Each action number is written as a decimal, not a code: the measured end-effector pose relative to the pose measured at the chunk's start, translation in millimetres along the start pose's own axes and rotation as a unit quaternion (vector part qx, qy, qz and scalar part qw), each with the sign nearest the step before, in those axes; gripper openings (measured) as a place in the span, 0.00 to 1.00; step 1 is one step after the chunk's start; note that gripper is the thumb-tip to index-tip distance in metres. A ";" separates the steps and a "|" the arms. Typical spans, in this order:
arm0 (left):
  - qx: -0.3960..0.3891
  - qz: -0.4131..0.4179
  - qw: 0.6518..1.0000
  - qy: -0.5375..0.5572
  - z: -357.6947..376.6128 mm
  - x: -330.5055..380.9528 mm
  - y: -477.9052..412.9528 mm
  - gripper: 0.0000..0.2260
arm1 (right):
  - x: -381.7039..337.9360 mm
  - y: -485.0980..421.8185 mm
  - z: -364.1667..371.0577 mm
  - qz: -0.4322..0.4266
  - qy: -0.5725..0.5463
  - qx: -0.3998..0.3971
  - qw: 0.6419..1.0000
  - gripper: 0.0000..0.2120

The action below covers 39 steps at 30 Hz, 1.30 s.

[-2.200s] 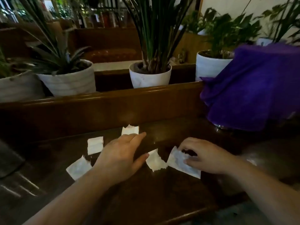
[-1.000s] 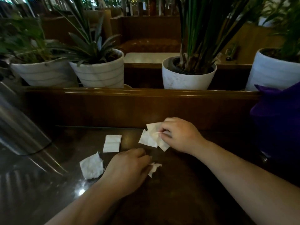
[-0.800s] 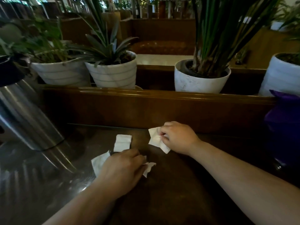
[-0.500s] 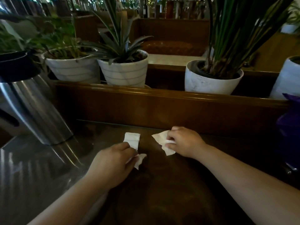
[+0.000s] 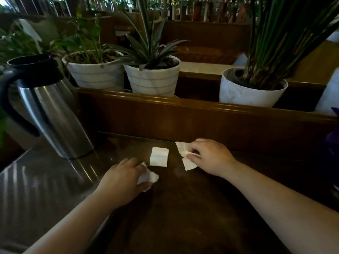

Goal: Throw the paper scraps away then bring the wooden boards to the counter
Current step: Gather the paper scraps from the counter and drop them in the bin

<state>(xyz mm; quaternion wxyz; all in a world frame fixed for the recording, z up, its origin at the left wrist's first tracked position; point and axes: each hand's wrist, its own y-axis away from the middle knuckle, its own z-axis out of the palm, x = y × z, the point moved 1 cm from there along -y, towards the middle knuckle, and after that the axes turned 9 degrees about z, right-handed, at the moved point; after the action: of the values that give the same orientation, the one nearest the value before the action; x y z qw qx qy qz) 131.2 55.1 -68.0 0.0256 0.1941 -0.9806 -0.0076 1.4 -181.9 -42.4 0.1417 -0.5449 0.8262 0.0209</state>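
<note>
White paper scraps lie on a dark wooden table (image 5: 183, 208). My left hand (image 5: 122, 178) is closed around crumpled scraps (image 5: 149, 177) that stick out past its fingers. My right hand (image 5: 209, 156) pinches a bunch of flat scraps (image 5: 185, 156) near the table's back edge. One folded square scrap (image 5: 159, 158) rests loose on the table between the two hands, touching neither. No wooden boards are in view.
A steel thermos jug (image 5: 49, 114) with a black handle stands at the left on a metal surface (image 5: 36, 189). A raised wooden ledge (image 5: 183, 105) behind the table carries white plant pots (image 5: 154, 77). A purple cloth (image 5: 334, 136) shows at the right edge.
My left hand has gathered the scraps at the left into its grip. My right hand has picked up more pieces and moved toward the back edge. The view has shifted left.
</note>
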 end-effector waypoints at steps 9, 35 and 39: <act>0.080 0.022 0.995 0.059 -16.1 -10.8 17.6 0.11 | -55.8 -25.2 17.6 -0.032 -0.028 -0.013 0.999 0.05; 0.165 0.205 0.954 0.139 -36.3 13.4 -28.1 0.07 | -13.8 78.5 6.6 0.207 -0.085 0.052 0.973 0.03; 0.144 0.271 0.940 0.148 -45.3 68.2 -46.4 0.09 | 14.2 130.2 -15.4 0.240 -0.090 0.072 0.964 0.02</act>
<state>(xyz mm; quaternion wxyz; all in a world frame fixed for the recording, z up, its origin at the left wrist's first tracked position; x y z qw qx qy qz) 88.3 -14.0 -20.7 0.1437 -0.0781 -0.9718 0.1696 -125.0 -144.8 -46.8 0.2452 -0.3152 0.9158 0.0439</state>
